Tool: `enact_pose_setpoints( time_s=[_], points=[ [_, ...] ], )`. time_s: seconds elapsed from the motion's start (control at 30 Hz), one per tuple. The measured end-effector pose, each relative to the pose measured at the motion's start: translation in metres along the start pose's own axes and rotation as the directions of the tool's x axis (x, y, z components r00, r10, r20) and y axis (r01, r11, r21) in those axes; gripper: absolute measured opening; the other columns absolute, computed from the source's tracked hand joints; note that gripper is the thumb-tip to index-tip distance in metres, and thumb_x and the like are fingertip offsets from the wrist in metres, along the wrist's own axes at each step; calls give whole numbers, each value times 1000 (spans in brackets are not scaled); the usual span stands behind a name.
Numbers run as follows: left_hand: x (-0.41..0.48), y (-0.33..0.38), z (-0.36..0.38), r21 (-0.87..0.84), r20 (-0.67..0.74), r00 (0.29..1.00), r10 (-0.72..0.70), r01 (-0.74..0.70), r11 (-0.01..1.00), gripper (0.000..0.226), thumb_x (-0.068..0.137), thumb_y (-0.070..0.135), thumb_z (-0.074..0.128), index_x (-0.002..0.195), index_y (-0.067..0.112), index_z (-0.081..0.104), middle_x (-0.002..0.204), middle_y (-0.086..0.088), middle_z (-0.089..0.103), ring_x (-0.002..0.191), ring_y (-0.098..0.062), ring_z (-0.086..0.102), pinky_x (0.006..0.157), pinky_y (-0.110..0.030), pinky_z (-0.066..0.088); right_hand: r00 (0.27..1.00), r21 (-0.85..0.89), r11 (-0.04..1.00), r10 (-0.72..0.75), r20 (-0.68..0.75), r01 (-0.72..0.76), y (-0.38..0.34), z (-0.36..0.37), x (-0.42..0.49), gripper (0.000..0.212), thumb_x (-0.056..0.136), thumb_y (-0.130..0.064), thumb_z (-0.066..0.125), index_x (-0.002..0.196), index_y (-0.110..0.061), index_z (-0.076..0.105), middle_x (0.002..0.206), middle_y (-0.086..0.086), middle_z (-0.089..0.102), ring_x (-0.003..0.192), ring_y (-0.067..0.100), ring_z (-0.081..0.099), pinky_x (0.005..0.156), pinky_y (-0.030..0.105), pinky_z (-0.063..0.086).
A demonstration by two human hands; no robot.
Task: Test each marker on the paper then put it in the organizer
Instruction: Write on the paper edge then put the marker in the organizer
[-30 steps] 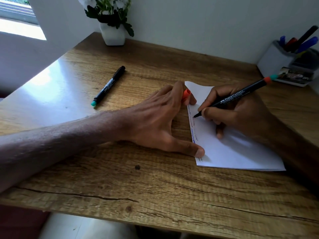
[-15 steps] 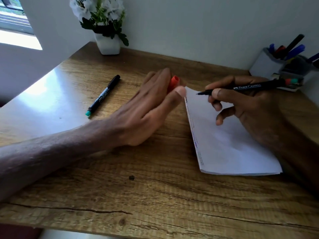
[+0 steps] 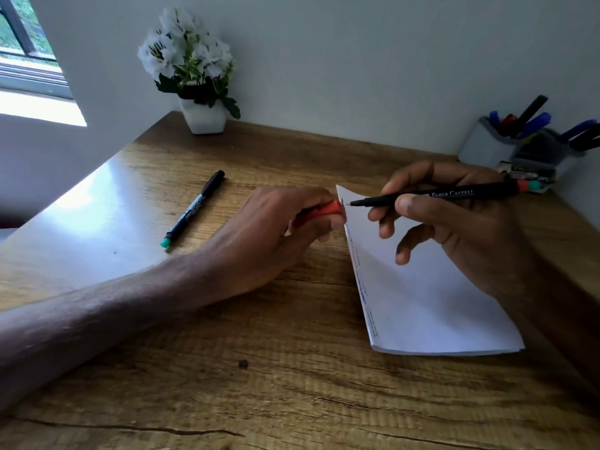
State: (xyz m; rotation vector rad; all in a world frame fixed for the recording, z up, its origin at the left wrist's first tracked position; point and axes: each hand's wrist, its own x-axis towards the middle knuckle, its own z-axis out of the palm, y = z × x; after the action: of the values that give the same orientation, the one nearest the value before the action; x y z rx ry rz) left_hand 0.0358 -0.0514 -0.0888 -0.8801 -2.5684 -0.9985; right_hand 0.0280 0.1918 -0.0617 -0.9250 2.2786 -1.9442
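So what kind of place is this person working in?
Probably a home desk or study corner: a wooden desk against a plain wall, a potted white flower beside a window, and a pen organizer.

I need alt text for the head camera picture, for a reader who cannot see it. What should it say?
Over a wooden desk, the right hand holds an uncapped black marker, its tip pointing at the orange cap held in the left hand, above white paper. Another capped marker lies to the left; an organizer with pens stands far right.
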Motion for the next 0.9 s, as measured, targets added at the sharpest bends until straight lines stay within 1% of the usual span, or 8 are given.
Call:
enact_pose_setpoints(
  time_s=[0.07, 0.23, 0.37, 0.47, 0.57, 0.7, 0.8, 0.9],
  points=[
    [0, 0, 1, 7, 8, 1000, 16, -16, 1000, 21, 100, 40, 52, 99, 26, 68, 87, 16, 68, 80, -1, 62, 67, -10, 45, 1000, 3, 1000, 0, 5, 0, 0, 1, 0, 19, 90, -5, 58, 105, 5, 64, 91, 20, 74, 76, 34, 72, 50, 38, 58],
    [0, 1, 2, 19, 16, 997, 71, -71, 997, 35, 98, 47, 46, 104, 24, 71, 85, 17, 67, 79, -4, 60, 66, -10, 45, 999, 0, 1000, 21, 42, -21, 1, 4, 0, 22, 89, -6, 60, 106, 7, 63, 91, 21, 74, 77, 35, 72, 50, 37, 58],
    [0, 1, 1, 10, 5, 997, 76, -76, 997, 33, 98, 45, 49, 106, 22, 71, 86, 18, 67, 79, 2, 59, 67, -6, 42, 999, -9, 1000, 24, 45, -24, 2, 3, 1, 19, 88, -4, 59, 104, 6, 63, 90, 20, 74, 76, 35, 72, 50, 36, 58],
    [0, 2, 0, -6, -3, 997, 73, -73, 997, 36, 98, 46, 48, 110, 22, 72, 88, 20, 66, 82, 6, 59, 68, -4, 42, 1000, -9, 1000, 13, 27, -12, 0, 2, 1, 14, 89, -3, 59, 101, 4, 63, 90, 19, 75, 75, 34, 72, 50, 37, 58],
    [0, 2, 1, -4, 0, 997, 83, -83, 997, 37, 97, 47, 48, 116, 24, 71, 89, 24, 64, 85, 7, 60, 70, -3, 42, 1000, -13, 1000, 4, 17, -3, -2, -1, 2, 11, 88, -5, 63, 99, 0, 64, 89, 19, 75, 74, 34, 72, 50, 37, 58],
    [-1, 3, 2, 21, 4, 994, 112, -112, 993, 32, 98, 43, 52, 115, 24, 71, 90, 20, 67, 83, 0, 60, 69, -6, 44, 998, -33, 999, 17, 64, -14, 0, 2, 1, 14, 89, 1, 59, 101, 7, 61, 91, 21, 74, 75, 36, 73, 50, 38, 59],
    [-2, 4, 1, 12, 5, 991, 137, -137, 991, 34, 99, 43, 50, 115, 23, 72, 90, 20, 67, 79, 2, 60, 66, -7, 43, 996, -48, 999, 21, 88, -17, 2, 7, 0, 18, 89, -1, 60, 104, 10, 58, 92, 23, 74, 77, 36, 74, 50, 38, 59],
    [-1, 4, 0, 11, -33, 991, 127, -126, 992, 24, 101, 38, 54, 105, 23, 72, 86, 16, 70, 76, -2, 63, 64, -16, 47, 998, -27, 999, 20, 51, -19, 0, 7, 2, 17, 92, -5, 64, 101, 7, 58, 89, 21, 75, 73, 35, 74, 48, 36, 58]
  ],
)
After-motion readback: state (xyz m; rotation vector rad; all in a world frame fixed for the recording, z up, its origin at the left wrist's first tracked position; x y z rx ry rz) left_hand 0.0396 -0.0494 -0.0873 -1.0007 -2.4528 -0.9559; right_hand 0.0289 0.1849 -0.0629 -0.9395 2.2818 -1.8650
